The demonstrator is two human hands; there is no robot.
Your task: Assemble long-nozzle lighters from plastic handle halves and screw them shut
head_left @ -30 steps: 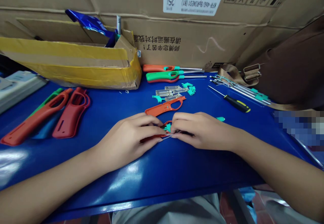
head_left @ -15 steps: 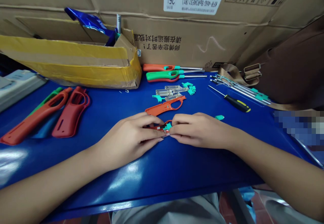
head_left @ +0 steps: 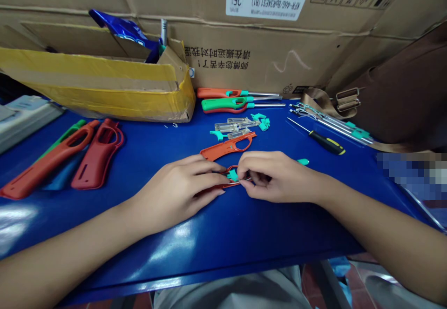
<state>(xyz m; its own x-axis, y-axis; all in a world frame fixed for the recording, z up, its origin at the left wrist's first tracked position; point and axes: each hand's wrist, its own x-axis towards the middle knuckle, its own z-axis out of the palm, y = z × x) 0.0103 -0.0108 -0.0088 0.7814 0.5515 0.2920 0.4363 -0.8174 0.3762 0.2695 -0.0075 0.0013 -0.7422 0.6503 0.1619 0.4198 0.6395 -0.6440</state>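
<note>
Head view, looking down on my two hands at a glossy blue tabletop (head_left: 223, 248). My left hand (head_left: 174, 192) and right hand (head_left: 275, 177) are together near the middle of the table, both closed on a red plastic lighter shell (head_left: 219, 186) from opposite ends. The shell's long axis lies almost level across the view, tipped slightly up to the right, and my fingers hide much of it. A small teal plastic piece (head_left: 232, 175) sits on it, and a thin metal strip (head_left: 244, 179) runs into my right fingertips (head_left: 248, 183). I cannot tell which way the shell's nozzle end points.

Just above lies a smooth orange lighter shell (head_left: 226, 147), slanted up to the right, with its curved loop open. Farther up are clear plastic parts (head_left: 226, 126), teal clips (head_left: 264, 124), and two assembled lighters (head_left: 226, 104) with long metal nozzles pointing right. To the right lie a yellow-and-black screwdriver (head_left: 326, 142) and a row of metal rods with teal fittings (head_left: 331, 124). To the left, a hollow red shell (head_left: 89, 171) and a hollow orange shell (head_left: 49, 157) lie beside a yellow-taped cardboard box (head_left: 104, 88).
</note>
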